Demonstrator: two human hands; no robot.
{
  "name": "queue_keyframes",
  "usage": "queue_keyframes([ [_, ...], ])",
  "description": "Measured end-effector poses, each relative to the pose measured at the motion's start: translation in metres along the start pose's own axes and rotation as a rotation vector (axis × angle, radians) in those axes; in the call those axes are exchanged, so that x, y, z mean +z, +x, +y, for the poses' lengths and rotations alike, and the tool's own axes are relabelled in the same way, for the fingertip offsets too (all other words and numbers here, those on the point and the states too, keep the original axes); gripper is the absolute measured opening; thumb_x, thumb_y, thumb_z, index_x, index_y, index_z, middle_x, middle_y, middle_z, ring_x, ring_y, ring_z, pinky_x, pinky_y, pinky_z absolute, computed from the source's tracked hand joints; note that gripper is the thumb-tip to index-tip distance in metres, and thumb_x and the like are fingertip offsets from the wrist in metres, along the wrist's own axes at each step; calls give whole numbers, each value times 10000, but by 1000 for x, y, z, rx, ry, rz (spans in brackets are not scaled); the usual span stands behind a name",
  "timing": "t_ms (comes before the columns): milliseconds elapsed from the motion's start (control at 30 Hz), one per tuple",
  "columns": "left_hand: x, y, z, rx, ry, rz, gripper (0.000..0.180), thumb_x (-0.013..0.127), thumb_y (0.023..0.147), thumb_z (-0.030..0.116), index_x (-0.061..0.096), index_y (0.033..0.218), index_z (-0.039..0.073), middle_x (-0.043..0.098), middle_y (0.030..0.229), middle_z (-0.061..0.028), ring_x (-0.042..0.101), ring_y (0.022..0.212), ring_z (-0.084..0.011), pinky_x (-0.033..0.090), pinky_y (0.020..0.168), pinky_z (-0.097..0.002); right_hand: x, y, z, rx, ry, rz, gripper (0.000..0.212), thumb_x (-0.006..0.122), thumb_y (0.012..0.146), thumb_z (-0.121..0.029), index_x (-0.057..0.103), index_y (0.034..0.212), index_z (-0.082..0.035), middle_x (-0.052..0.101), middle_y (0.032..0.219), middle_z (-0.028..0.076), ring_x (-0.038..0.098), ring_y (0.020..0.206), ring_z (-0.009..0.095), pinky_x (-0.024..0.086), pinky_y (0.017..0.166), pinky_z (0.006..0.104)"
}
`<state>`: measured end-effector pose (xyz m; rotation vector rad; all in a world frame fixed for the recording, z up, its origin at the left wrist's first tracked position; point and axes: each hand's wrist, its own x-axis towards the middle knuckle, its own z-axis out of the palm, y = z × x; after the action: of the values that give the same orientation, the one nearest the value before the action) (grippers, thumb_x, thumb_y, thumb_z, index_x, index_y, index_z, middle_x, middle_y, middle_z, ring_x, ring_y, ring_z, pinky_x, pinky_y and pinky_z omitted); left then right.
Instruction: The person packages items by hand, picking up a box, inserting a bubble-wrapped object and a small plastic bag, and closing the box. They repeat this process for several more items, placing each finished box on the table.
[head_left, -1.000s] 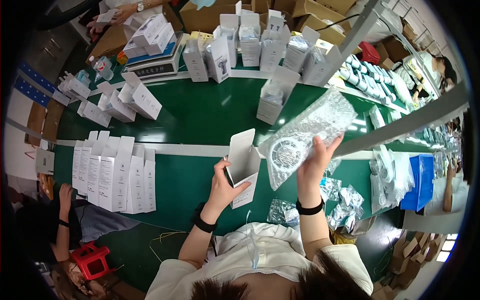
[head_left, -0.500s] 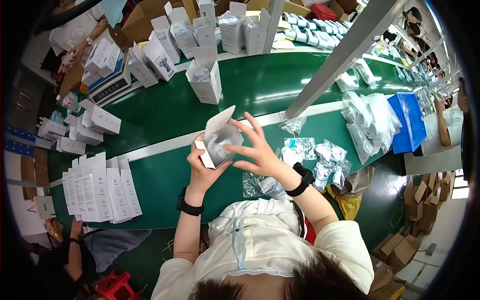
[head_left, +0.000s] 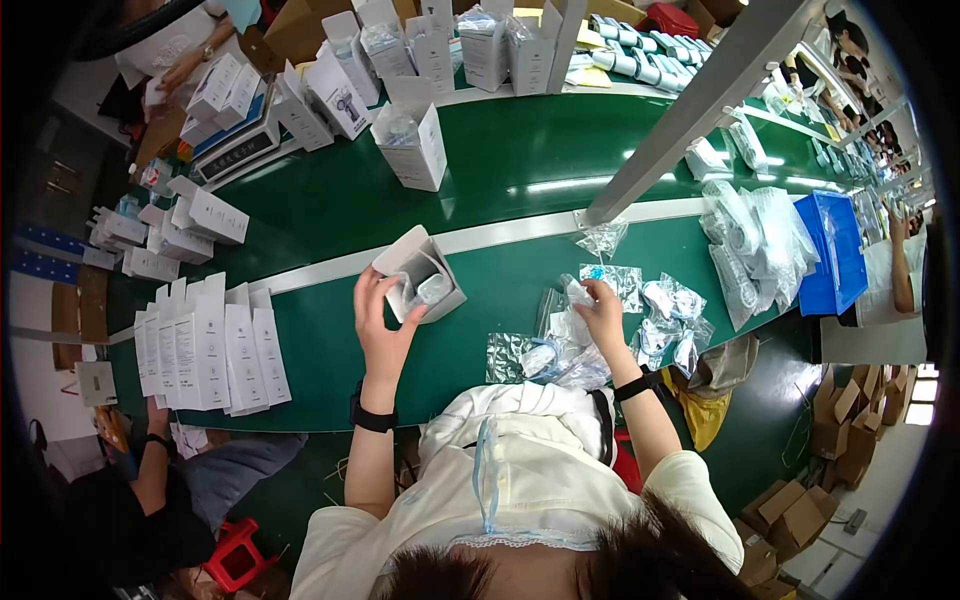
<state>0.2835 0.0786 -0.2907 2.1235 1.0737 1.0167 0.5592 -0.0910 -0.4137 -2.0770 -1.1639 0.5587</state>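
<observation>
A small white carton (head_left: 452,303) stands with its flap up on the green table in front of me. My left hand (head_left: 382,325) is closed on its left side, fingers at the rim and thumb at the near edge. Inside the carton lies a clear plastic-wrapped item (head_left: 430,288). To the right, my right hand (head_left: 604,318) pinches a clear plastic bag (head_left: 577,292) at the top of a loose pile of bags (head_left: 580,365). What that bag contains I cannot make out. More bagged parts (head_left: 668,312), white and blue, lie right of this hand.
Flattened-looking white cartons (head_left: 205,345) stand in a row at left. Another open filled carton (head_left: 412,150) is on the far green surface. A grey post (head_left: 690,110) rises beyond my right hand. Bubble-wrapped items (head_left: 755,245) lie beside a blue bin (head_left: 832,255). A co-worker's arm (head_left: 150,480) shows lower left.
The carton has come down from between both hands onto the table, still with my left hand. My right hand has left it and moved right to the pile of bags.
</observation>
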Motion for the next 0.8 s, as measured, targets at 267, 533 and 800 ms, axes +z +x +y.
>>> queue_keyframes([
  [267, -9, 26, 20, -270, 96, 10, 136, 707, 628, 9, 610, 716, -28, 586, 875, -103, 581, 727, -200, 464, 643, -272, -13, 43, -174, -391, 872, 260, 442, 602, 711, 110, 432, 1073, -78, 530, 951, 100, 547, 877, 187, 471, 740, 285],
  [533, -8, 32, 5, -371, -111, 76, 101, 668, 682, 1, 592, 703, -63, 600, 809, -84, 560, 672, -132, 454, 590, -237, 41, 48, -212, -1040, 36, -115, 306, 639, 700, -107, 562, 996, -87, 548, 950, 77, 511, 976, 267, 381, 912, 385],
  [800, -7, 4, 9, 9, 170, 308, 258, 600, 733, -37, 549, 980, 19, 516, 1062, -105, 507, 958, -204, 448, 717, -278, -38, 6, -94, -477, -10, 203, 493, 644, 713, -284, 517, 1149, -94, 424, 1229, 140, 303, 1203, 361, 211, 988, 507],
])
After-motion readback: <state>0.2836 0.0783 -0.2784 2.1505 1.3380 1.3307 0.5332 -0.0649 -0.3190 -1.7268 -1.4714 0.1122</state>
